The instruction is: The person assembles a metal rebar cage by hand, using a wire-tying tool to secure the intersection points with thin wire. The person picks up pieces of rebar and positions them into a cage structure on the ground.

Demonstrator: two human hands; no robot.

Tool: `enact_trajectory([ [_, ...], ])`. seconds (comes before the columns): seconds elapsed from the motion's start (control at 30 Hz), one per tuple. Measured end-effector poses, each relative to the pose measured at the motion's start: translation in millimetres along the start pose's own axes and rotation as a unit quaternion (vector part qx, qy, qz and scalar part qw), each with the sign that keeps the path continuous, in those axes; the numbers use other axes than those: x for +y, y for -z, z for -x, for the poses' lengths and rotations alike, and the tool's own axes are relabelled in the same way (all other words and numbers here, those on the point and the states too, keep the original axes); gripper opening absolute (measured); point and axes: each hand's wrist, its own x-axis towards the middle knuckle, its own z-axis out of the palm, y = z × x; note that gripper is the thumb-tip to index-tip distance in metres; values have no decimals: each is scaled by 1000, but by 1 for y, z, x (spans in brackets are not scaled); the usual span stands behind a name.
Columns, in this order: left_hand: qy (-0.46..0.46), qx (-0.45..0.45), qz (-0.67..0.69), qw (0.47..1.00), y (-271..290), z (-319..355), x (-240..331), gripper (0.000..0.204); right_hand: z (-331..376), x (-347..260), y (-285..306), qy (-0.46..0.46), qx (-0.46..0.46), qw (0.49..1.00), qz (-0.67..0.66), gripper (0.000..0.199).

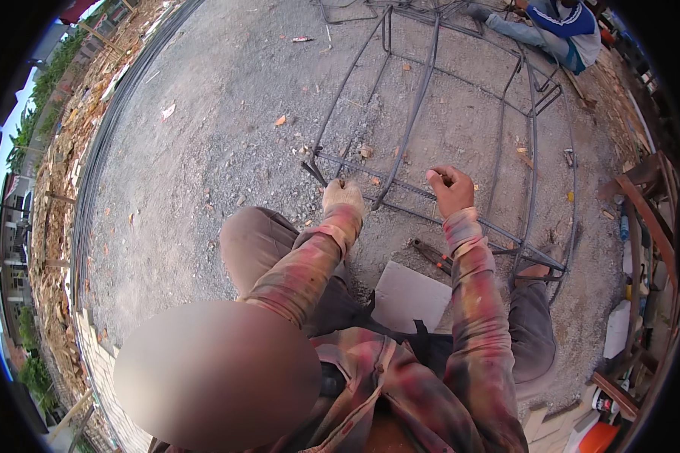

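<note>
A cage of dark steel rebar [421, 90] lies on the ground ahead of me, its long bars running away and its near end crossing in front of my hands. My left hand [342, 196], in a pale glove, is closed right beside the cage's near left corner; what its fingers hold, if anything, is hidden. To the right, my bare right hand [452, 192] is raised over the near crossbar with thumb and fingers curled together. Anything pinched there is too small to name. Pincers [432, 257] with dark handles lie below the right hand, by a pale square slab [412, 297] between my legs.
Another person [563, 34] sits at the far right beside the cage. Long steel bars [102, 151] run along the left edge of the gravel. Rusty metal frames [653, 219] and assorted items stand at the right. Orange brick bits [281, 120] are scattered about.
</note>
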Motion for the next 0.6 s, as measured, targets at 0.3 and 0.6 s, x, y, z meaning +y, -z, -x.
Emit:
enact_trajectory([
  [0.3, -1, -89, 72, 993, 65, 45, 23, 24, -8, 0, -3, -11, 15, 997, -76, 17],
  [0.6, -208, -395, -125, 886, 169, 72, 119, 28, -16, 31, 13, -23, 0, 988, -154, 15],
])
